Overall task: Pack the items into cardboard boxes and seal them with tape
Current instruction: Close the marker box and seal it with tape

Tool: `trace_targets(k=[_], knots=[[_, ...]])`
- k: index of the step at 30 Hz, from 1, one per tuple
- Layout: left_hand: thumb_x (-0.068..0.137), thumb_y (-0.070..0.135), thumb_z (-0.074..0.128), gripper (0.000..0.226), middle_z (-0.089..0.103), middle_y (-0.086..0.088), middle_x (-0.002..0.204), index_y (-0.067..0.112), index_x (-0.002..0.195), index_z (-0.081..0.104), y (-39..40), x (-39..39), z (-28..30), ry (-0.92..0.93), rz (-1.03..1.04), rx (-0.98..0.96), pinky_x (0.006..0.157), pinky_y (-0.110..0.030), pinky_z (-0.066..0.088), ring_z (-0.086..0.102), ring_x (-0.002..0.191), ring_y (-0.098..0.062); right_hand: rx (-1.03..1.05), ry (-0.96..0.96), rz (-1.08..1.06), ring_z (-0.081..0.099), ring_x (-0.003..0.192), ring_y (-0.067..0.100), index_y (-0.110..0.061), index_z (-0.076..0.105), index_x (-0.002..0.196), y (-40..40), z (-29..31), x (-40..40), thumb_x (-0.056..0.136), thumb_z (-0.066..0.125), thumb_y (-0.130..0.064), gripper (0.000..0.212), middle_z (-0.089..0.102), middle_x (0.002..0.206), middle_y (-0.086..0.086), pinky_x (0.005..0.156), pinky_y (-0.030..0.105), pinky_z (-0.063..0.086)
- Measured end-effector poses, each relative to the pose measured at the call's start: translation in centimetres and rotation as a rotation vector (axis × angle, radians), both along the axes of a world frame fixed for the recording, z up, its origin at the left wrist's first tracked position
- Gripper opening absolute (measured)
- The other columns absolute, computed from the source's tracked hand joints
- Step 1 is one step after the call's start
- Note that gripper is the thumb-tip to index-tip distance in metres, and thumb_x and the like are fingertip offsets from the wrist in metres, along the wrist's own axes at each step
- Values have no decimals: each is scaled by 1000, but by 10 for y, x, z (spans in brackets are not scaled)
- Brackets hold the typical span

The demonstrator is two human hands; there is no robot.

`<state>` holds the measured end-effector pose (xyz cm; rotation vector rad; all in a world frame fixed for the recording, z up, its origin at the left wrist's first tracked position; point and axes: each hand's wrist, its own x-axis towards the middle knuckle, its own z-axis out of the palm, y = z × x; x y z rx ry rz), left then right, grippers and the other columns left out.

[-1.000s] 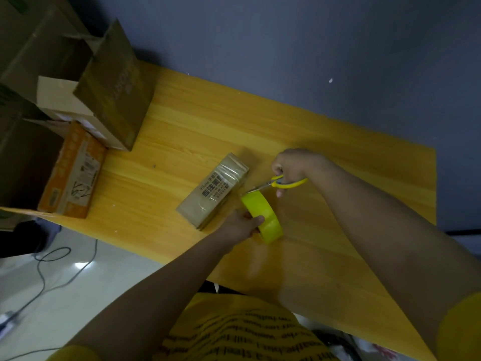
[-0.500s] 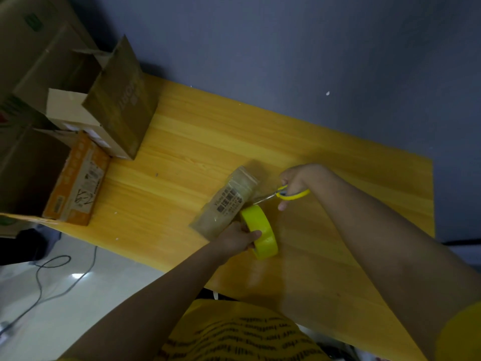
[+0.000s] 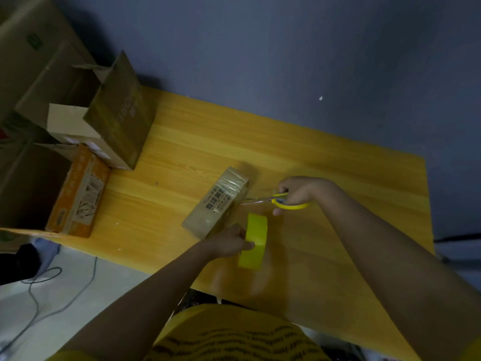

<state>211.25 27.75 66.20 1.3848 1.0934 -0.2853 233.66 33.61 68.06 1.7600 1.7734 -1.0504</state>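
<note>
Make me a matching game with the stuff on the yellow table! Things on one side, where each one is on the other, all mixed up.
Things:
1. yellow roll of tape
2. yellow-handled scissors
3. small brown taped cardboard box
4. orange printed cardboard box

Places:
A. at the table's left edge
B. held in the right hand
C. lying in the middle of the wooden table
D. held in the left hand

Pairs: 1-D, 2-B, 3-C, 4-A

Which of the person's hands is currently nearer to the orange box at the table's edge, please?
Left. The left hand grips the yellow tape roll mid-table, closer to the orange box; the right hand holds scissors farther away.
</note>
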Motion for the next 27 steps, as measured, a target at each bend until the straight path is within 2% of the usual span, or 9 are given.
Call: trace_targets(k=[2,5,10,14,17,20,24,26,27], knots=[[97,19,53,16,54,-6,99,7,107,51,3,0,4,-23,-32,0,68,-27,38,50,82,-11,25,-21,-28,50,81,17,-25,49,79,-7,0,1,68,75,-63,48,50,84,-9,57,27,34],[97,19,55,20,51,-2,100,8,112,48,5,-1,4,-62,-68,15,73,-26,41,52,86,-13,102,-119,7,57,101,24,-24,60,105,-22,-3,0,71,70,-65,54,60,102,-1,74,30,39],[95,24,58,23,40,-4,99,14,102,39,-5,-3,-12,-89,-361,170,73,-32,31,42,87,-19,88,20,-110,52,84,24,-14,62,99,-31,-1,-3,76,70,-60,52,58,93,4,63,31,35],[96,25,55,56,32,-15,144,9,142,28,-17,8,-30,-47,-722,517,93,-38,34,33,130,-32,135,-20,-119,51,84,22,-19,63,102,-30,7,-7,78,67,-61,48,60,96,2,64,31,33],[94,23,57,58,32,-13,145,12,144,28,-21,20,-45,12,-947,840,100,-43,31,31,133,-32,193,-74,-97,56,97,26,-22,61,111,-30,8,-7,81,65,-58,47,62,108,3,73,31,34],[92,17,55,55,36,-13,140,10,141,32,-17,28,-53,38,-1112,1017,103,-41,29,36,129,-32,309,-183,-49,55,114,29,-20,57,124,-32,4,-10,83,64,-54,53,61,122,6,90,35,36],[97,13,50,44,35,-14,143,10,139,36,3,17,-50,84,-1195,882,97,-43,40,38,129,-32,417,-237,-53,51,115,30,-17,55,125,-39,-2,-16,86,62,-46,49,60,119,9,97,37,31],[100,20,46,31,46,-12,133,12,130,48,13,5,-37,2,-1072,866,84,-44,46,48,120,-33,456,-224,-70,49,115,30,-17,55,125,-44,-5,-17,87,61,-45,48,58,117,9,99,39,27],[100,22,45,25,54,-13,121,11,120,55,18,0,-32,-86,-936,980,77,-43,46,54,110,-34,467,-221,-76,49,114,29,-17,54,125,-48,-7,-18,87,61,-46,48,57,116,8,99,40,24]])
